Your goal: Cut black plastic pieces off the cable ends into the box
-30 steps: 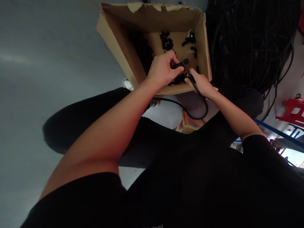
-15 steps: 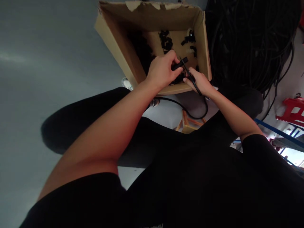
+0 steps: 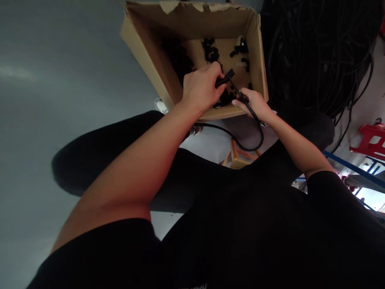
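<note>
My left hand point(image 3: 201, 83) is closed on a short black piece point(image 3: 229, 75), possibly a cable end or plug, whose tip sticks out beyond the fingers. My right hand point(image 3: 255, 103) grips what looks like a pair of scissors, their thin dark blade point(image 3: 234, 85) pointing up and left at that piece. The fingers hide most of the handle. A black cable point(image 3: 261, 138) loops below my right hand and runs left under the box. Both hands are over an open cardboard box point(image 3: 147, 52). Inside lie many small black scraps point(image 3: 210, 49).
A large heap of black cables point(image 3: 319, 60) lies right of the box. A red plastic stool point(image 3: 371, 140) and blue metal bars point(image 3: 355, 166) are at the right. Below the box shows a small wooden stool point(image 3: 239, 160). Grey floor point(image 3: 60, 80) spreads at the left.
My left hand has shifted slightly left with the black piece, whose tip has moved slightly left and up. The blade stays close to it; my right hand has hardly moved.
</note>
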A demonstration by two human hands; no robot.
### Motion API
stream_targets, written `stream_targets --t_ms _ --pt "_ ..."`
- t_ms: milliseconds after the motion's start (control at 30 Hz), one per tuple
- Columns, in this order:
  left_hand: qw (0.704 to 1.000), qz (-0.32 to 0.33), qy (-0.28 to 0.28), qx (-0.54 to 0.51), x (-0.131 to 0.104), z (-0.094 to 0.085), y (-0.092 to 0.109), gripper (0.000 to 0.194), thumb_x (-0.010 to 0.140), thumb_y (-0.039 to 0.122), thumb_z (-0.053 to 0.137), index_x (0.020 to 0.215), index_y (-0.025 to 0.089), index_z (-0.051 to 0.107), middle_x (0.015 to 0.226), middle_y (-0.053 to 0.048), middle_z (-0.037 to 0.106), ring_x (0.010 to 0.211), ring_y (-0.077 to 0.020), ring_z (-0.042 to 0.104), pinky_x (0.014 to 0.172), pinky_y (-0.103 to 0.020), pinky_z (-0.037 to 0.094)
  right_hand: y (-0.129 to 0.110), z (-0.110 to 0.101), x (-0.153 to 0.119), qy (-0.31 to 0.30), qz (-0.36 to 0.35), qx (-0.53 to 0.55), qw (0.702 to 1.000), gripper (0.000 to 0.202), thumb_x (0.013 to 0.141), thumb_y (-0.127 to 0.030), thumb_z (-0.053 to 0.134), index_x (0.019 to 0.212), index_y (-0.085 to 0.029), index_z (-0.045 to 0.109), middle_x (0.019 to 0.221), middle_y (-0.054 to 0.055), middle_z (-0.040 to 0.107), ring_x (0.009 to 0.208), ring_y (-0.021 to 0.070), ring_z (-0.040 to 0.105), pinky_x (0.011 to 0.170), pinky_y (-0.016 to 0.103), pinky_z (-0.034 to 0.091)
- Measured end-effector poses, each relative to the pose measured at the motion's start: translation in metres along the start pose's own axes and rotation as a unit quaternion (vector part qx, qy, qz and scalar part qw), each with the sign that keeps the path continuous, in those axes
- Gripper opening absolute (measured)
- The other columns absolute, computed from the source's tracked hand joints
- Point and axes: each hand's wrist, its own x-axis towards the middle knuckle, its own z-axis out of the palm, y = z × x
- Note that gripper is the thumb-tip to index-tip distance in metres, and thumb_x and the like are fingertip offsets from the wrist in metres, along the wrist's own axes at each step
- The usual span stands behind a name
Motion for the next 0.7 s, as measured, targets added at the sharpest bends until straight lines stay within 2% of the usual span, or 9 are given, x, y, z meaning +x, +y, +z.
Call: stream_targets --t_ms 133,233,400,467,567,633,700 --pt "0.999 0.007 0.032 0.001 0.002 0.000 -0.005 0.022 0.113 0.051 0.081 0.109 0.034 0.066 0.084 -0.004 0.063 0.147 -0.0322 0.062 0.097 -0.039 0.049 0.000 -0.003 -0.003 -0.003 0.010 -0.001 1.000 0.051 0.114 -0.077 0.075 0.118 -0.027 0.069 0.105 0.009 0.079 0.105 0.0330 0.076 0.107 0.052 0.066" --pt "0.999 0.029 0.043 0.007 0.003 0.004 -0.011 0.020 0.107 0.044 0.085 0.107 0.034 0.068 0.091 -0.006 0.068 0.146 -0.0352 0.065 0.096 -0.040 0.052 0.002 -0.003 -0.004 -0.005 0.017 -0.016 1.000 0.047 0.115 -0.073 0.074 0.123 -0.027 0.070 0.111 0.010 0.082 0.111 0.0352 0.079 0.109 0.052 0.066" --pt "0.997 0.062 0.026 -0.046 0.006 0.010 -0.015 0.028 0.098 0.039 0.090 0.100 0.034 0.062 0.103 -0.011 0.072 0.140 -0.0425 0.071 0.087 -0.044 0.053 -0.003 -0.003 -0.005 0.011 0.023 -0.014 1.000 0.053 0.113 -0.080 0.074 0.119 -0.027 0.071 0.108 0.011 0.082 0.116 0.0392 0.082 0.111 0.056 0.067" --pt "0.996 0.056 0.009 -0.061 0.006 0.008 -0.014 0.030 0.100 0.039 0.090 0.101 0.034 0.060 0.101 -0.009 0.073 0.139 -0.0401 0.071 0.087 -0.043 0.051 -0.008 -0.003 -0.005 0.012 0.024 -0.004 1.000 0.060 0.113 -0.086 0.072 0.117 -0.027 0.070 0.103 0.011 0.080 0.115 0.0397 0.083 0.112 0.058 0.069" --pt "0.999 0.035 -0.003 -0.034 0.004 0.002 -0.010 0.031 0.112 0.040 0.085 0.106 0.031 0.057 0.092 -0.002 0.069 0.136 -0.0300 0.066 0.092 -0.039 0.047 -0.014 -0.005 -0.005 0.005 0.026 0.014 1.000 0.069 0.111 -0.095 0.070 0.117 -0.025 0.070 0.099 0.011 0.079 0.112 0.0398 0.084 0.111 0.060 0.071" --pt "0.999 0.025 0.018 -0.013 0.005 0.000 -0.010 0.035 0.118 0.046 0.083 0.108 0.028 0.054 0.087 0.002 0.064 0.131 -0.0241 0.062 0.095 -0.036 0.043 -0.014 -0.005 -0.004 0.005 0.028 0.034 0.999 0.073 0.111 -0.097 0.069 0.119 -0.025 0.070 0.100 0.011 0.078 0.110 0.0382 0.084 0.110 0.060 0.073" --pt "0.999 0.019 0.047 -0.019 0.009 0.001 -0.013 0.044 0.118 0.054 0.086 0.109 0.026 0.053 0.088 0.004 0.062 0.123 -0.0199 0.059 0.098 -0.035 0.042 -0.010 -0.003 -0.003 0.004 0.025 0.064 0.998 0.074 0.112 -0.098 0.068 0.124 -0.024 0.069 0.103 0.009 0.078 0.109 0.0352 0.084 0.107 0.057 0.075"
